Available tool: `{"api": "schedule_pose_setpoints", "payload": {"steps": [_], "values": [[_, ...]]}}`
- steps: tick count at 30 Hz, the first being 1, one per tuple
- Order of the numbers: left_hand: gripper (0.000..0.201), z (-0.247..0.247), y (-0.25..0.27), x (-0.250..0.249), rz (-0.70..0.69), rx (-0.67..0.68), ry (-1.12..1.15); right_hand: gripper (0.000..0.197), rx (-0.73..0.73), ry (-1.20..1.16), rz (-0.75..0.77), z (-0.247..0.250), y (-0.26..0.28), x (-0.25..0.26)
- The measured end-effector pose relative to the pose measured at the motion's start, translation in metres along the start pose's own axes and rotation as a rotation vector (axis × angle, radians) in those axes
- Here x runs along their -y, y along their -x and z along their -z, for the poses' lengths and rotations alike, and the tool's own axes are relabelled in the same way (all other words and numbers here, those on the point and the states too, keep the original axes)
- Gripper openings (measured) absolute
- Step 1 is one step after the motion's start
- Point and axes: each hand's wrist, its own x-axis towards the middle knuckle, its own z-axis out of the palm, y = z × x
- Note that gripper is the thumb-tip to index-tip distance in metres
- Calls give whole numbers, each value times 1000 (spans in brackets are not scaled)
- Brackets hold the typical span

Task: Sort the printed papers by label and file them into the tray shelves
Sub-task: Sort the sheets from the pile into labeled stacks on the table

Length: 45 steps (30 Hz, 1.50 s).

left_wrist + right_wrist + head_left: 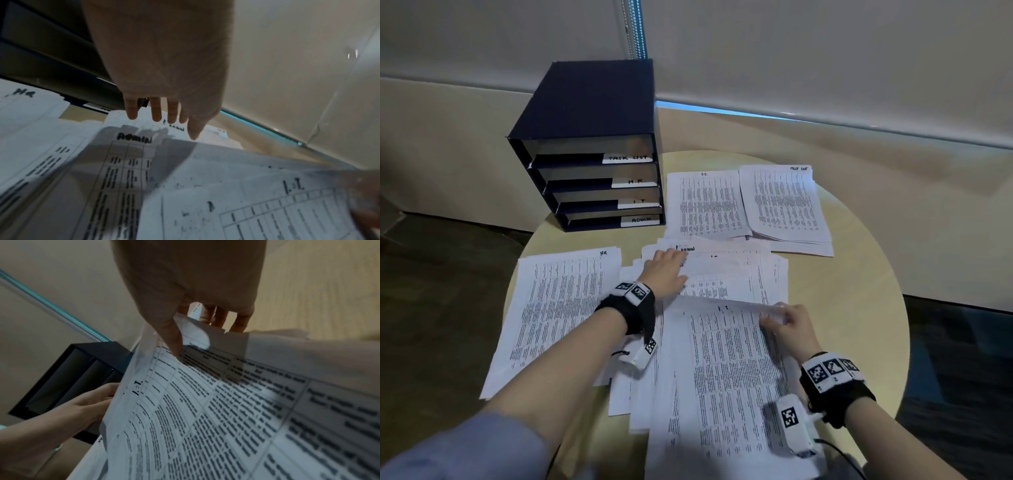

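Observation:
My right hand [789, 322] pinches the top right corner of a printed sheet marked "I.T." [726, 363], lifting its upper edge off the loose heap of papers [736, 274] in the table's middle; the right wrist view shows the thumb [170, 335] on top of that sheet [226, 410]. My left hand [666, 270] lies flat with straight fingers on the heap, by a sheet marked "ADMIN" [134, 138]. A dark blue tray shelf unit [592, 150] stands at the back left, its shelves labelled TASK LIST, H.R., I.T. and ADMIN from top down.
Sorted piles lie on the round wooden table [859, 274]: an "HR" pile [558, 308] at the left, an "I.T." pile [709, 205] and a "TASK LIST" pile [787, 205] at the back right. Walls stand close behind the table.

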Motion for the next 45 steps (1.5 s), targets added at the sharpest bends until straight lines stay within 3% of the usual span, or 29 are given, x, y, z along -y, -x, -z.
{"api": "schedule_pose_setpoints", "payload": {"steps": [4,9,12,15,18,22,24,26,29,31,34,37,39,42,45], "values": [[50,-11,-16,-5,14,-3,-56,25,34,74,14,3,-13,4],[39,-23,-10,-23,-124,9,261,45,125,4,8,-1,-33,17],[34,-22,-21,-21,-108,-84,283,42,157,-21,-38,-8,-41,25],[48,-15,-35,-17,-38,-79,190,32,182,14,-47,-15,-43,31],[39,-11,-40,-17,-33,-108,107,27,197,35,-23,-19,-43,32],[14,-6,-35,-15,-166,-293,8,40,190,56,-32,-21,-47,24],[13,-8,-32,-11,-279,-317,-77,49,183,45,-53,-23,-46,21],[21,-11,-25,-11,-387,-281,-183,44,164,22,-45,-24,-45,22],[24,-5,-9,-14,-385,-255,-209,25,153,-10,15,-22,-38,24],[30,10,-1,-13,-371,-345,-166,21,167,-8,78,-18,-33,26],[38,46,9,-6,-403,-609,-129,26,138,-35,129,-13,-26,23],[9,99,27,-2,-460,-908,-92,27,72,-169,114,-5,-18,21],[5,130,39,1,-403,-1033,78,24,112,-329,67,6,-11,24],[18,160,49,12,-254,-983,450,24,156,-531,-26,24,-4,26],[22,167,42,34,-140,-794,567,32,101,-628,-34,42,-9,21]]}}
